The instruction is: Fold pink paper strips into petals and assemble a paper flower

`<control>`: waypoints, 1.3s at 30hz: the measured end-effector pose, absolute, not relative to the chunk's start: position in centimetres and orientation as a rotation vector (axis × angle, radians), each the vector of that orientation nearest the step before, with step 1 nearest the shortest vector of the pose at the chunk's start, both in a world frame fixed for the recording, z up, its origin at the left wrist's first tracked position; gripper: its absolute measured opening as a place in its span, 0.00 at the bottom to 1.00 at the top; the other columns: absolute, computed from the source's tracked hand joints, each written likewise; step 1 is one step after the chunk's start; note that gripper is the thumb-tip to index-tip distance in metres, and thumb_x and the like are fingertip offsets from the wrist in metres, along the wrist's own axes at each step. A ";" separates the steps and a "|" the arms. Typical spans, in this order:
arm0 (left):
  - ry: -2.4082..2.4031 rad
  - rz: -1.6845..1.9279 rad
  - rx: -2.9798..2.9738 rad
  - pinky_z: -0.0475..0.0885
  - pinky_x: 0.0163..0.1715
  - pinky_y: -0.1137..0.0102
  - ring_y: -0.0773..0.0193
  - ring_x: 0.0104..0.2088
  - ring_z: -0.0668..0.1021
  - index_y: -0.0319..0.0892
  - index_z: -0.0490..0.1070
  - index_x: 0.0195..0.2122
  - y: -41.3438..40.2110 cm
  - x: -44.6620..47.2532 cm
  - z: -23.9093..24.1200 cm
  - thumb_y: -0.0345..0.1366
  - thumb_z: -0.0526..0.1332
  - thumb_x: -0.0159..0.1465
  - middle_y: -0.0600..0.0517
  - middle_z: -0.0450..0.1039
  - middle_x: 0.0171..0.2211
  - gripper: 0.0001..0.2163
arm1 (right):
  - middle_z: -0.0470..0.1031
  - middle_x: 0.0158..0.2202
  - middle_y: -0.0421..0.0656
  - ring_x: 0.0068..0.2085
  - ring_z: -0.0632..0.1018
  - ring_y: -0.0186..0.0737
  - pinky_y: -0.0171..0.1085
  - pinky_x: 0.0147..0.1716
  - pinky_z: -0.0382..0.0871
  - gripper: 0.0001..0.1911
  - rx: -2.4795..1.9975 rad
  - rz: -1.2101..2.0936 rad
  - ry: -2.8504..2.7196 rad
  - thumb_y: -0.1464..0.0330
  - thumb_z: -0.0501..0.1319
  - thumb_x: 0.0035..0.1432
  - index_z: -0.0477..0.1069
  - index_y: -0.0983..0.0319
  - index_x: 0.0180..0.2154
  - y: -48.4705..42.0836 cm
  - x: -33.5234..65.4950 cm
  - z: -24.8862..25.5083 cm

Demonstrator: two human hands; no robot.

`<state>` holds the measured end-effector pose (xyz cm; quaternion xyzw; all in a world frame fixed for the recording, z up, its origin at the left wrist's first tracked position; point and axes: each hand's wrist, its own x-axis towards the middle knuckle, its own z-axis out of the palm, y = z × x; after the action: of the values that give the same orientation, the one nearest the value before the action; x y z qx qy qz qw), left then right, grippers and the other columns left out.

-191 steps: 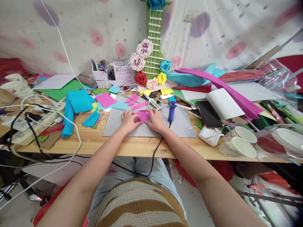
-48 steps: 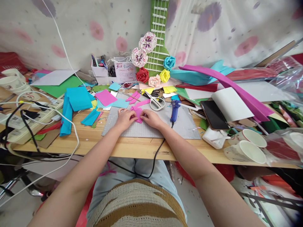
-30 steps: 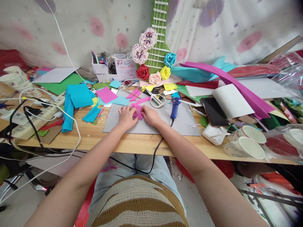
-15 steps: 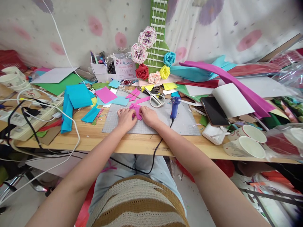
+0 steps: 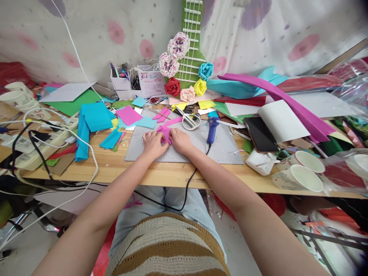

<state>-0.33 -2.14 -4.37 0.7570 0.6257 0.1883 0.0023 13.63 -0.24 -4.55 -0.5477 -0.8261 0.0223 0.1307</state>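
A small folded piece of magenta paper (image 5: 164,131) lies over the grey cutting mat (image 5: 227,151), between my two hands. My left hand (image 5: 153,144) grips its left and lower side, thumb and fingers bent together. From the right, my right hand (image 5: 180,140) pinches the same paper, its fingertips partly hidden. Just beyond my hands rest scissors with pale handles (image 5: 191,120) and a magenta paper strip (image 5: 174,121). To the right, a blue glue gun (image 5: 212,130) lies on the mat with its black cord running down over the table edge.
Blue paper pieces (image 5: 94,118) and a power strip (image 5: 43,147) are on the left. Paper cups (image 5: 299,178), a phone (image 5: 260,134) and a white box (image 5: 261,162) stand on the right. Behind, a green guitar-shaped craft (image 5: 192,50) carries paper flowers.
My left hand's thumb and fingers have shifted very slightly on the magenta paper. My right hand stays nearly in place.
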 end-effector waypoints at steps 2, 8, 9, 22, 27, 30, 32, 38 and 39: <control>1.966 0.584 2.383 0.53 0.50 0.56 0.52 0.46 0.67 0.45 0.68 0.31 -2.2 -0.3 -4.3 0.43 0.58 0.56 0.48 0.70 0.38 0.08 | 0.71 0.42 0.47 0.41 0.72 0.43 0.37 0.36 0.61 0.09 -1.582 0.053 -2.405 0.68 0.48 0.63 0.63 0.63 0.43 -0.3 13.7 -4.5; 1.987 0.572 2.382 0.54 0.50 0.57 0.52 0.46 0.67 0.45 0.68 0.31 -2.3 -0.4 -4.2 0.42 0.57 0.56 0.48 0.70 0.38 0.07 | 0.71 0.42 0.47 0.40 0.72 0.42 0.37 0.36 0.61 0.09 -1.560 0.022 -2.414 0.67 0.49 0.63 0.63 0.63 0.43 -0.3 13.7 -4.6; 1.988 0.576 2.379 0.54 0.50 0.57 0.52 0.45 0.67 0.45 0.68 0.31 -2.3 -0.4 -4.2 0.42 0.57 0.56 0.48 0.70 0.38 0.07 | 0.70 0.41 0.47 0.40 0.72 0.42 0.37 0.35 0.61 0.09 -1.560 0.017 -2.417 0.67 0.48 0.63 0.63 0.63 0.43 -0.4 13.7 -4.6; 1.996 0.606 2.374 0.54 0.50 0.56 0.52 0.45 0.67 0.45 0.68 0.30 -2.1 -0.5 -4.3 0.40 0.57 0.56 0.48 0.70 0.36 0.05 | 0.65 0.45 0.51 0.43 0.70 0.43 0.37 0.37 0.62 0.13 -1.606 0.047 -2.440 0.66 0.46 0.64 0.63 0.63 0.45 -0.4 13.6 -4.5; 2.004 0.572 2.379 0.53 0.51 0.56 0.51 0.45 0.66 0.46 0.69 0.30 -2.1 -0.4 -4.1 0.42 0.58 0.56 0.48 0.69 0.37 0.07 | 0.64 0.46 0.51 0.45 0.69 0.43 0.36 0.38 0.64 0.12 -1.577 0.042 -2.411 0.67 0.49 0.62 0.65 0.65 0.44 -0.4 13.7 -4.6; 2.007 0.568 2.374 0.53 0.51 0.55 0.51 0.46 0.66 0.46 0.69 0.30 -2.1 -0.3 -4.0 0.47 0.58 0.56 0.48 0.68 0.37 0.10 | 0.65 0.46 0.50 0.45 0.69 0.42 0.36 0.38 0.64 0.12 -1.574 0.057 -2.389 0.67 0.51 0.61 0.65 0.64 0.44 -0.3 13.8 -4.5; 1.997 0.582 2.372 0.53 0.51 0.55 0.51 0.46 0.66 0.46 0.69 0.29 -2.1 -0.4 -4.0 0.49 0.58 0.55 0.47 0.68 0.37 0.12 | 0.65 0.45 0.49 0.44 0.70 0.41 0.36 0.38 0.64 0.11 -1.579 0.101 -2.367 0.66 0.52 0.61 0.66 0.63 0.43 -0.3 13.9 -4.5; 1.970 0.585 2.368 0.53 0.51 0.55 0.50 0.47 0.65 0.47 0.69 0.30 -2.1 -0.5 -4.1 0.52 0.59 0.53 0.47 0.68 0.37 0.14 | 0.67 0.42 0.43 0.42 0.71 0.37 0.34 0.36 0.64 0.08 -1.589 0.294 -2.265 0.64 0.56 0.59 0.68 0.60 0.39 -0.1 14.4 -4.2; 1.974 0.582 2.364 0.54 0.50 0.55 0.49 0.47 0.65 0.47 0.69 0.30 -2.0 -0.5 -4.1 0.52 0.60 0.52 0.47 0.68 0.37 0.14 | 0.68 0.42 0.43 0.42 0.71 0.36 0.34 0.36 0.64 0.08 -1.594 0.308 -2.251 0.64 0.56 0.58 0.69 0.60 0.39 -0.1 14.4 -4.2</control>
<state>-0.53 -2.04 -4.10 0.7543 0.6297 0.1857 0.0037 14.41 -0.05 -4.17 -0.5647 -0.7975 0.1093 0.1821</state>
